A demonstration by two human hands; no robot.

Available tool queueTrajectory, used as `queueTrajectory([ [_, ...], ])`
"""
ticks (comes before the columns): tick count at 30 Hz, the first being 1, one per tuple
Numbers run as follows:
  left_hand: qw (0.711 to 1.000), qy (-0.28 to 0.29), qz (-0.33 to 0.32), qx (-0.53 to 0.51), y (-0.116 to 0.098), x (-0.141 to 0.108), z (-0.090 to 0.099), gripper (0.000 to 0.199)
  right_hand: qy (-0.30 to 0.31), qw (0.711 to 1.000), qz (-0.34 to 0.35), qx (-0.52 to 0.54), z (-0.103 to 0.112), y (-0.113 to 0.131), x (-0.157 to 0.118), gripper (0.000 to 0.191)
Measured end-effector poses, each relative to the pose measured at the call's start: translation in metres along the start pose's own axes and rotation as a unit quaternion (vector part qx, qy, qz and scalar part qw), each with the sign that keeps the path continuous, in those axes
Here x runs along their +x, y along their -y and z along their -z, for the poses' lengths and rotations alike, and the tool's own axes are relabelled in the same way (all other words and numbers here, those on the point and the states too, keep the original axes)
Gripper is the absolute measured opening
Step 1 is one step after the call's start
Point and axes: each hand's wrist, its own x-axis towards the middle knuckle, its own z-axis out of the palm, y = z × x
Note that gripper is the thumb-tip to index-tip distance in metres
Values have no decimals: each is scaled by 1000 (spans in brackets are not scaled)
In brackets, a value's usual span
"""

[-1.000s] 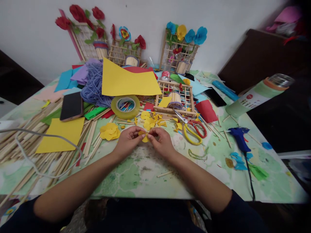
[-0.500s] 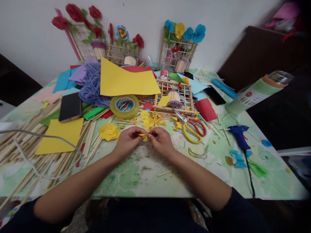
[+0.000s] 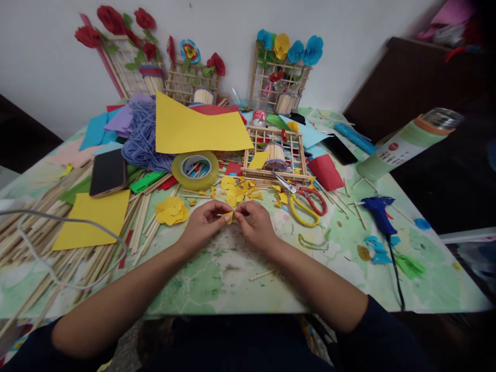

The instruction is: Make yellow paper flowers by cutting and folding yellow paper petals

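Between my two hands is a small piece of yellow paper (image 3: 231,217), pinched from both sides just above the table. My left hand (image 3: 207,222) has thumb and fingers closed on its left side; my right hand (image 3: 254,223) grips its right side, partly hiding it. Left of my left hand lies a layered yellow paper flower (image 3: 172,211). Just beyond my fingertips are loose yellow paper petals (image 3: 234,194) and scraps. Scissors (image 3: 306,207) with one yellow and one red handle lie to the right of my right hand.
Wooden sticks (image 3: 89,258) and a grey cable (image 3: 77,285) cover the left side. Tape (image 3: 196,170), purple yarn (image 3: 145,137) and a stick trellis (image 3: 275,152) stand farther back. At right are a blue glue gun (image 3: 380,214) and a green bottle (image 3: 406,142).
The yellow paper between my fingers has turned and now shows as a small upright-looking fold. Both hands stay nearly in place; the whole view has shifted slightly.
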Motion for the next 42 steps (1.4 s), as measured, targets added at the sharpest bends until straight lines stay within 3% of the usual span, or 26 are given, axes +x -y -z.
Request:
queueTrajectory([
  [3,1000,-5,28,7,0,0,-2,24,6,1000,1,-1,1,1,0,8],
  [12,1000,-10,21,11,4,0,-2,23,14,1000,11,11,-1,1,-2,8],
  [17,999,-9,38,-22,7,0,-1,23,26,998,39,-36,6,3,3,12],
  [21,991,-41,84,-97,10,3,0,24,-28,978,39,-205,50,-8,15,16],
  [24,979,-57,116,-155,8,6,1,24,-67,921,-70,-378,96,-27,15,24],
  [26,973,-63,129,-183,5,8,1,24,-56,875,-152,-455,119,-42,9,30],
  [28,969,-63,136,-195,4,9,1,23,-17,855,-207,-475,131,-53,2,35],
  [31,968,-66,136,-200,5,10,2,22,22,858,-202,-471,131,-62,-6,33],
  [34,966,-68,140,-206,6,10,3,23,19,867,-180,-464,123,-62,-7,32],
  [42,967,-61,146,-201,8,9,2,23,-84,889,-198,-404,119,-46,2,39],
])
